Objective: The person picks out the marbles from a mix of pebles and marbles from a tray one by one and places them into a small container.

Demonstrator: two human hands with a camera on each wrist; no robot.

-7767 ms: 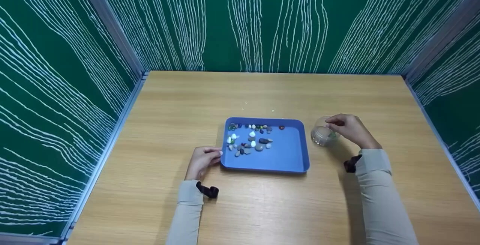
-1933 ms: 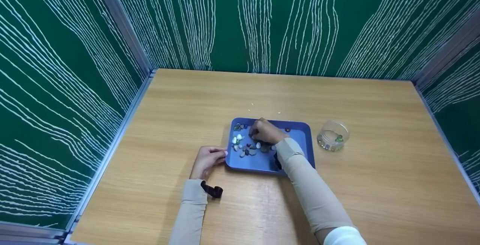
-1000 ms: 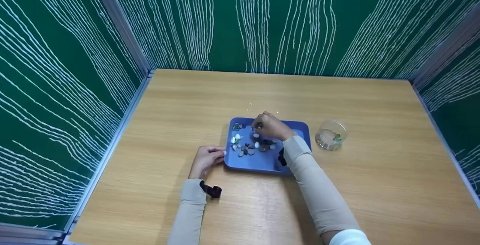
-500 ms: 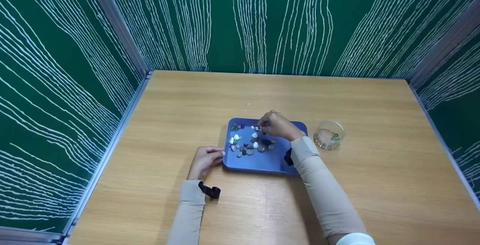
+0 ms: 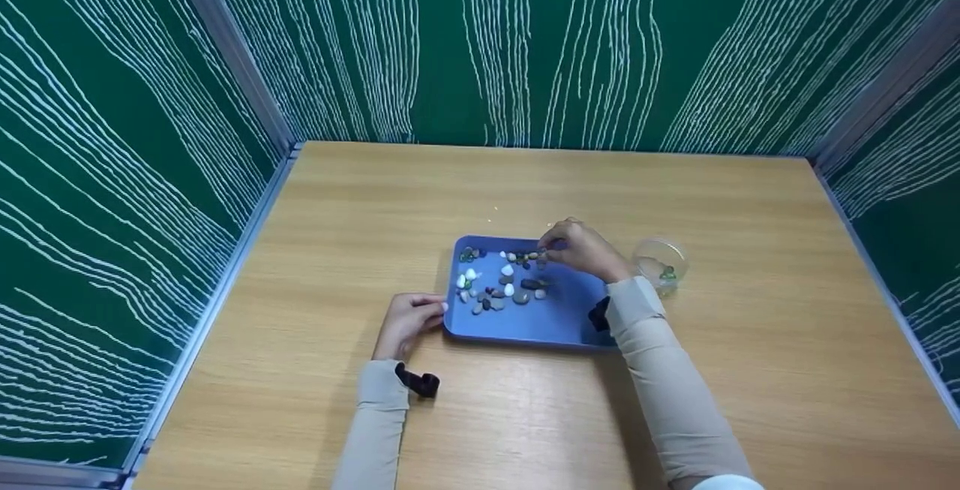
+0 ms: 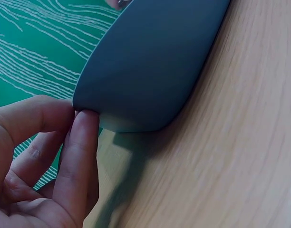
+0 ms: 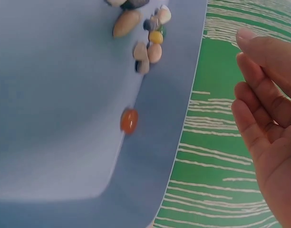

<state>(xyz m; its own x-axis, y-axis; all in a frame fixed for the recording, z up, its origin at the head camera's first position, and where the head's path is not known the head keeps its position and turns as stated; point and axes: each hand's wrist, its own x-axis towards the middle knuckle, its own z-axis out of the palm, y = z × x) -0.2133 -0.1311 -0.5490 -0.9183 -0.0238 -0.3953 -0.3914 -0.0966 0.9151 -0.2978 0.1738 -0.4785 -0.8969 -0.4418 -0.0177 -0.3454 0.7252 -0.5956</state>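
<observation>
A blue rectangular tray (image 5: 555, 317) lies on the table, with several pebbles and glass stones in its left and middle parts. My left hand (image 5: 409, 323) holds the tray's left edge; in the left wrist view thumb and forefinger pinch the tray's rim (image 6: 88, 102). My right hand (image 5: 589, 251) is over the tray's back right part, near the row of small stones. In the right wrist view its fingers (image 7: 259, 83) are loosely bent, apart and holding nothing. A glossy orange stone (image 7: 129, 120) lies by the tray's wall, separate from a cluster of pebbles (image 7: 155, 52).
Right of the tray stands a clear round container (image 5: 660, 254) with green and clear glass pieces inside, partly behind my right hand. Tiny pale bits lie on the wooden table (image 5: 375, 212) behind the tray. Green panels with white lines enclose the back and sides.
My right hand went from the clear container to the stones at the tray's back, then slid right along that row, uncovering stones. My left hand stays on the tray's edge.
</observation>
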